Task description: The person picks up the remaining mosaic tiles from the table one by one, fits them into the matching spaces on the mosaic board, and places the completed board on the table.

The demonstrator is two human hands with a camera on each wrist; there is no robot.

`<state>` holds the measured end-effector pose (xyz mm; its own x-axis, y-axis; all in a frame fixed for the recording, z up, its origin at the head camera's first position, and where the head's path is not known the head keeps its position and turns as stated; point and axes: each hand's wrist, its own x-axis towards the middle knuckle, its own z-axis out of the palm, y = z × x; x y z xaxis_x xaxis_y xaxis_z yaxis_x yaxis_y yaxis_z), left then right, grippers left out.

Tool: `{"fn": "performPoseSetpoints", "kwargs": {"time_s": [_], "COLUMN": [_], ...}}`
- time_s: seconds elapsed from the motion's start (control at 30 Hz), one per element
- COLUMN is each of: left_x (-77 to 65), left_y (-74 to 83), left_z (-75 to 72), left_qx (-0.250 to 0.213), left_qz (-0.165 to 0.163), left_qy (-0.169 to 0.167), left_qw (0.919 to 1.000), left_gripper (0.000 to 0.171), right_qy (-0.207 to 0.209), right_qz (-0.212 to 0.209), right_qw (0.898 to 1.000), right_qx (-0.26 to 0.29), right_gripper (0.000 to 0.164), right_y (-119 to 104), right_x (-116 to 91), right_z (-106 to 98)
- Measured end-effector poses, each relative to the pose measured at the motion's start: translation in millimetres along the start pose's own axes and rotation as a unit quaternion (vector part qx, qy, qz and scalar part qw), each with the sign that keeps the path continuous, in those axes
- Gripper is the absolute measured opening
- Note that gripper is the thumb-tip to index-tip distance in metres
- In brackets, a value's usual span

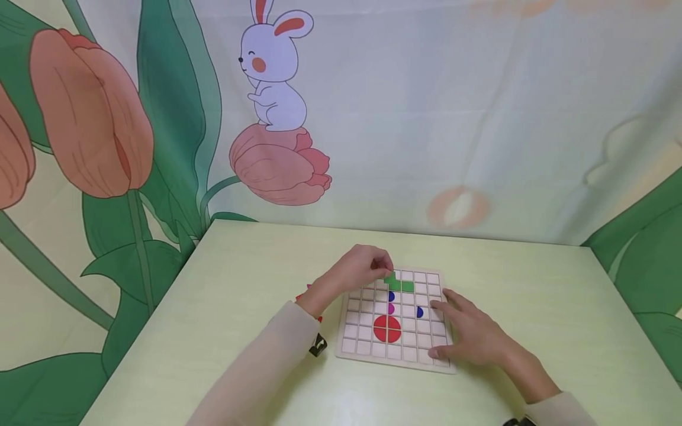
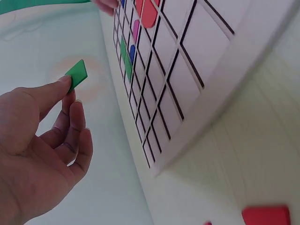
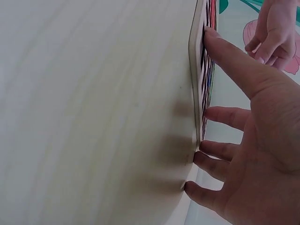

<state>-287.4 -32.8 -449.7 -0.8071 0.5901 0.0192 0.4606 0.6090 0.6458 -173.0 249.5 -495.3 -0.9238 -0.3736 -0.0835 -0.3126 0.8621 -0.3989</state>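
Note:
My left hand [image 1: 361, 267] pinches a small green square tile [image 2: 79, 75] between thumb and index finger, held over the far side of a wooden grid board [image 1: 395, 362]. Just below it, green squares [image 1: 407, 287] lie in the grid. The spread fingers of my right hand [image 1: 479, 336] touch the board's right edge, thumb over the near corner. Four red quarter pieces, together a red circle [image 1: 380, 335], sit in the lower middle cells. Above the circle are a magenta half-round piece [image 1: 391, 309] and a blue half-round piece [image 1: 391, 296]; another blue half-round piece [image 1: 420, 312] lies farther right.
Left of the board, partly hidden by my left forearm, loose pieces lie on the pale table, among them a red piece [image 2: 267, 216]. A curtain with a printed rabbit [image 1: 279, 100] and tulips hangs behind the table [image 1: 256, 254].

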Motion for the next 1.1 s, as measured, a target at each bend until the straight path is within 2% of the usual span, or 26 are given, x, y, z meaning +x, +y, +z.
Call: {"fn": "performPoseSetpoints", "kwargs": {"time_s": [0.23,0.43,0.87,1.1], "left_x": [27.1,46.1,60.8,61.3], "left_y": [13.9,23.4,22.8,19.3], "left_z": [22.4,37.3,57.3,63.9], "left_qx": [0.016,0.044,0.067,0.097], "left_qz": [0.023,0.033,0.005,0.015], "left_qy": [-0.018,-0.021,-0.035,-0.055], "left_qw": [0.9994,0.9983,0.9971,0.9936], "left_gripper": [0.006,0.005,0.007,0.008], "right_qy": [0.002,0.005,0.002,-0.002], "right_qz": [-0.009,-0.016,-0.012,-0.013], "right_qw": [1.000,1.000,1.000,1.000], "right_qx": [0.002,0.005,0.016,0.021], "right_gripper": [0.103,0.103,0.103,0.103], "right_y": [0.0,-2.5,-0.8,0.4], "right_x": [-0.2,-0.4,-4.3,-2.7], "right_z": [-0.3,-4.1,-6.8,-4.4]}}
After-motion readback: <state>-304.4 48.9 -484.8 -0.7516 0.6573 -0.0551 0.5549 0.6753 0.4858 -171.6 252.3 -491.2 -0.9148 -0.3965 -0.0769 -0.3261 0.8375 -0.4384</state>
